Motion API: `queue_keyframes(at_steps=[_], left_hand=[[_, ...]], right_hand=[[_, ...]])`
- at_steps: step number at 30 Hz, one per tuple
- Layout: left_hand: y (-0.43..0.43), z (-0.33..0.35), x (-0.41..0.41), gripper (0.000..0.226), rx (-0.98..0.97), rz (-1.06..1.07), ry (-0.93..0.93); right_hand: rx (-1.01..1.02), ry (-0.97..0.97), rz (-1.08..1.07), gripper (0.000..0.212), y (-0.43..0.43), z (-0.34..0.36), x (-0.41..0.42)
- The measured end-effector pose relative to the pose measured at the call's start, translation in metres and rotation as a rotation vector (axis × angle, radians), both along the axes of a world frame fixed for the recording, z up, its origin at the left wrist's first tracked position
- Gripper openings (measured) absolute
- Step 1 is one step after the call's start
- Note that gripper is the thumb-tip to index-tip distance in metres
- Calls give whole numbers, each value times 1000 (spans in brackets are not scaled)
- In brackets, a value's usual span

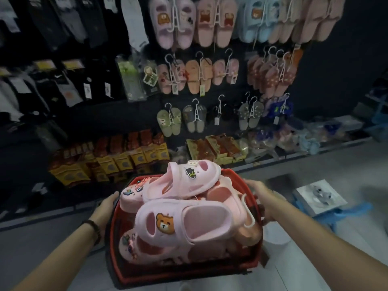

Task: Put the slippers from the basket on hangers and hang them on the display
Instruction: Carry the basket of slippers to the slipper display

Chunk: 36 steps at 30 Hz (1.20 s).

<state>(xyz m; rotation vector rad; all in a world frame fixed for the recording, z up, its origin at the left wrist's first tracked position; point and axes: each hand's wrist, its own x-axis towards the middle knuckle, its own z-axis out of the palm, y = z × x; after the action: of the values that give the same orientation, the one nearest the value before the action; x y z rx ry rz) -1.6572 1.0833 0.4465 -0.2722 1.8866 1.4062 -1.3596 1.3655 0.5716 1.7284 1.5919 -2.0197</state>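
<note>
Basket: red (pixel 113 238), held between both hands in front of the person, facing the wall.
Slippers: a pink pile heaped above the basket's rim. One with a bear charm (pixel 189 223) lies nearest, and another with a dark charm (pixel 182 181) tilts at the far edge.
Left hand: (pixel 105 208) grips the basket's left rim, fingers curled over it.
Right hand: (pixel 262 198) clasps the basket's right side.
Display: dark wall (pixel 231 91) ahead, with rows of paired slippers on white hangers (pixel 198 111).
Floor: pale (pixel 315 259), with a white box (pixel 319 196) to the right.

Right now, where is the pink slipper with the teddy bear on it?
Head view, bottom middle: the bear slipper tops the red basket, between the left hand and right hand.
</note>
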Motion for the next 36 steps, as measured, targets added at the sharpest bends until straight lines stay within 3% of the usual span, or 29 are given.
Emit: queue_keyframes(at_steps=[6,13,18,22,24,27,32,36], left_hand=[[80,-74,-84,60,-57,17,-77],[154,-167,-134,67,-76,66,-74],[178,-260,-165,67,-126,65,-85],[148,-397,-228,82,-170,56,-129],[149,-438,-240,82,-166,109,-133],[192,-425,-219,79,-242,134,-120],[209,-475,-225,79,-203,103,-119],[204,-527,-233,75,-181,101,-126]], right_hand=[[-99,4,-58,46,100,-79,-80],[-97,21,64,45,215,-208,-156],[-61,-104,62,66,290,-376,-185],[35,-94,84,47,282,-397,-220],[44,-123,67,48,280,-424,-231],[4,-158,23,44,281,-470,-241],[-62,-177,52,63,284,-545,-248],[-54,-162,48,51,285,-606,-248]])
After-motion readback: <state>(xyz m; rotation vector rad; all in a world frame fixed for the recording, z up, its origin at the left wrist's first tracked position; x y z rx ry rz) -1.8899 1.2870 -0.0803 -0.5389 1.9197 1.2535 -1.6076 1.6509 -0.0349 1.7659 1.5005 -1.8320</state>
